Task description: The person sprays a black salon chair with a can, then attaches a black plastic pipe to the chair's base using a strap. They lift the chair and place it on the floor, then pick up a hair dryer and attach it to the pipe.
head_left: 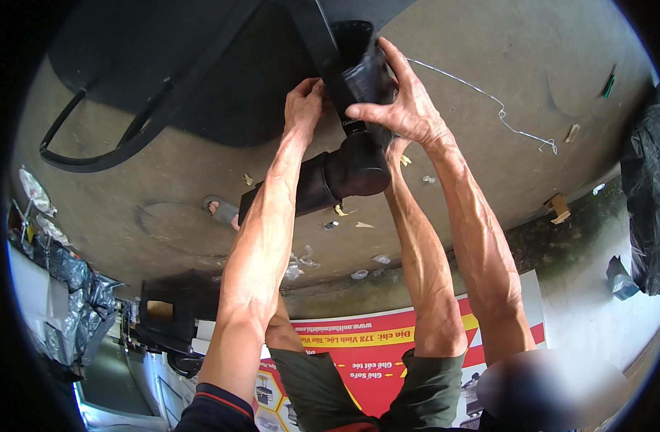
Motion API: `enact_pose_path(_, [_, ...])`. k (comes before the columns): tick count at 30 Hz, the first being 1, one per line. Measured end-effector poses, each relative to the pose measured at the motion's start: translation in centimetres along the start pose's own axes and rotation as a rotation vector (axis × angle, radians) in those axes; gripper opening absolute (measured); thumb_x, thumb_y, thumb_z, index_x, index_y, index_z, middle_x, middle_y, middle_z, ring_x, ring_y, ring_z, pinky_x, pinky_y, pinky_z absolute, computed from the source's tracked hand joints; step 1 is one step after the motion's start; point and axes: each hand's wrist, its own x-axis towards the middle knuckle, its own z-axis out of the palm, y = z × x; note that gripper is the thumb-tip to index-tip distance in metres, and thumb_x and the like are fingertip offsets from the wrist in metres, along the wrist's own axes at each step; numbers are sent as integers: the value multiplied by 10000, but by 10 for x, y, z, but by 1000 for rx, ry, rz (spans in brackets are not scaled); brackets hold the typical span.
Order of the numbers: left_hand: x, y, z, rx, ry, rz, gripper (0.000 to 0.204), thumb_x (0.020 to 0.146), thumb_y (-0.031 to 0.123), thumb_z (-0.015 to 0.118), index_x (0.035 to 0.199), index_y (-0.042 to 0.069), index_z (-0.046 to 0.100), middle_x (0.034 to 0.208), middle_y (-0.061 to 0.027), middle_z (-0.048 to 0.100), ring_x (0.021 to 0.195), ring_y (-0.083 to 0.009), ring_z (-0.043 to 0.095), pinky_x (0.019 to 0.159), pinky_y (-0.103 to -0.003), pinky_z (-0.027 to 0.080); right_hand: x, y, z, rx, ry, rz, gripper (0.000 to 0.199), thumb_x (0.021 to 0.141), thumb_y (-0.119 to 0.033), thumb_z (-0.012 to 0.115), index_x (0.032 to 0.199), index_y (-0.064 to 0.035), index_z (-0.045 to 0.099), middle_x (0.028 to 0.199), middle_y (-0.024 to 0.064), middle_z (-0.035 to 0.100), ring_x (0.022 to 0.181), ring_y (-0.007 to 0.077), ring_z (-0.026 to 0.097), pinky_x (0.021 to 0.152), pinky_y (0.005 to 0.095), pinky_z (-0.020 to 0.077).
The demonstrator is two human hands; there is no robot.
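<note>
Seen from the head camera, near to far. Nearest, below the grip, the person's knees in green shorts sit over a red and yellow printed banner point(373, 345) on the ground. Both forearms rise from there to a black tubular column point(355, 169), apparently the post of an office-chair base, which lies tilted across the concrete floor point(488, 65).

The left hand point(303, 108) pinches the left side of the column's upper, narrower section, fingers curled closed against it. The right hand point(394, 101) wraps over the same section from the right, fingers spread across its top and closed on it. Just under the grip the column widens into a thick rounded collar, and lower left of that a dark cylinder continues.

Judged by its look, the column is rigid, smooth plastic over metal, moderately heavy and possibly slippery; the collar's step offers the surest hold.

Beyond the grip, a black chair leg point(157, 101) arcs away left; a bent wire point(488, 101) lies to the right.
</note>
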Motion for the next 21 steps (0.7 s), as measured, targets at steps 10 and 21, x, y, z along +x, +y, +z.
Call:
enact_pose_path(10, [8, 4, 7, 237, 248, 358, 266, 955, 195, 663, 1095, -9, 762, 946, -192, 782, 854, -285, 757, 819, -398, 567, 2, -50, 34, -233, 389, -177, 280, 832, -188, 830, 982, 26, 730, 930, 193, 685, 749, 322, 683, 688, 414, 558])
enact_pose_path(21, [16, 7, -4, 379, 259, 423, 201, 883, 150, 677, 895, -49, 700, 776, -207, 722, 721, -288, 713, 720, -425, 551, 5, -81, 54, -273, 481, -101, 323, 850, -205, 793, 1052, 37, 723, 850, 179, 715, 720, 302, 712, 706, 405, 577])
